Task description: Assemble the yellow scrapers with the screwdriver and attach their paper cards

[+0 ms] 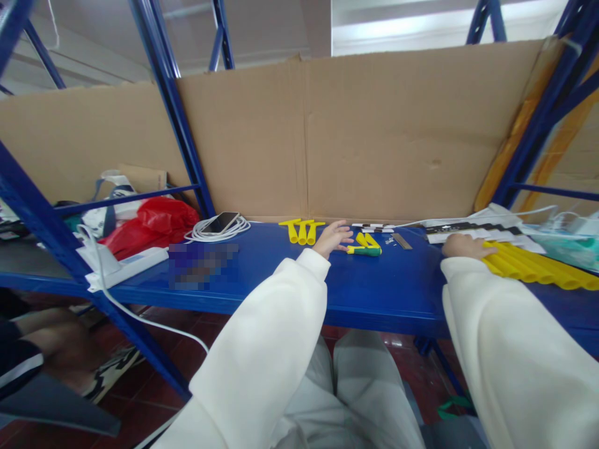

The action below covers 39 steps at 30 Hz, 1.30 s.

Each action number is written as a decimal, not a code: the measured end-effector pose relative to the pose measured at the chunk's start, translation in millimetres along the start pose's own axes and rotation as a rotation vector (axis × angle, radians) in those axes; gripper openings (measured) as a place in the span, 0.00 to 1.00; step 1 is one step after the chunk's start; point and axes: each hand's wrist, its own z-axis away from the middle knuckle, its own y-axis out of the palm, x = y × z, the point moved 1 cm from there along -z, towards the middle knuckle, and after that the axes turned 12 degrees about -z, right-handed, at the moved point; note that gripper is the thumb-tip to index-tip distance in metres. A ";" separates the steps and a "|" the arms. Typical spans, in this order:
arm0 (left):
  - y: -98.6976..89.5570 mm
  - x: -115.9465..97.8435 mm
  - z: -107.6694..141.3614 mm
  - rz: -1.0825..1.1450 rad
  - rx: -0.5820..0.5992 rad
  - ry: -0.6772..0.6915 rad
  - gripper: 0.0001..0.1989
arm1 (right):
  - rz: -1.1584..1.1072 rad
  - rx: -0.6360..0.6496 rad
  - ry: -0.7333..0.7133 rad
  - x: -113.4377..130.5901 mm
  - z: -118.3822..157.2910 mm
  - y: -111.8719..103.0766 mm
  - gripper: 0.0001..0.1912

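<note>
My left hand (333, 239) is over the middle of the blue shelf (281, 280), fingers apart and nothing held. To its left lie several yellow T-shaped pieces (302, 232). Just right of its fingertips is a green and yellow tool handle (365, 251), with small yellow pieces (369, 239) behind it. A small metal strip (401, 241) lies further right. My right hand (465, 247) rests at the left end of a row of yellow tubes (538, 265), beside black and white strips (461, 231); its fingers are partly hidden and its grip is unclear.
On the left are a coiled white cable (199, 232) with a phone (221, 222), a white power strip (140, 265) and a red bag (154, 224). Cardboard (374, 131) stands behind, between blue posts (175, 112). A person's leg (56, 340) shows at lower left.
</note>
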 end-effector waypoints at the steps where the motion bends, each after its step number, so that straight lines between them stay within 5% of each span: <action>1: -0.3 0.0 0.1 -0.004 -0.001 -0.001 0.27 | 0.032 -0.004 0.089 0.5 1.2 0.2 0.26; 8: -3.1 5.6 -4.5 -0.066 -0.003 -0.008 0.14 | 0.056 -0.025 0.068 5.2 10.1 -3.9 0.26; 13: -1.0 15.2 -12.9 -0.377 -0.024 0.063 0.10 | 0.107 0.003 0.085 7.9 13.6 -2.5 0.26; 17: -2.9 18.7 -13.8 -0.924 -0.183 0.254 0.14 | 0.140 -0.051 0.038 14.4 14.2 -2.5 0.24; 22: -10.3 18.1 -7.4 -1.255 -0.433 0.063 0.20 | 0.078 -0.042 -0.157 26.4 14.0 -4.2 0.21; 26: -10.1 20.5 -5.6 -1.359 -0.432 -0.104 0.23 | 0.036 -0.031 -0.264 33.8 13.2 -0.2 0.21; 39: -16.9 21.3 -8.9 -1.326 -0.330 -0.147 0.21 | 0.028 0.108 -0.471 31.6 3.6 14.7 0.19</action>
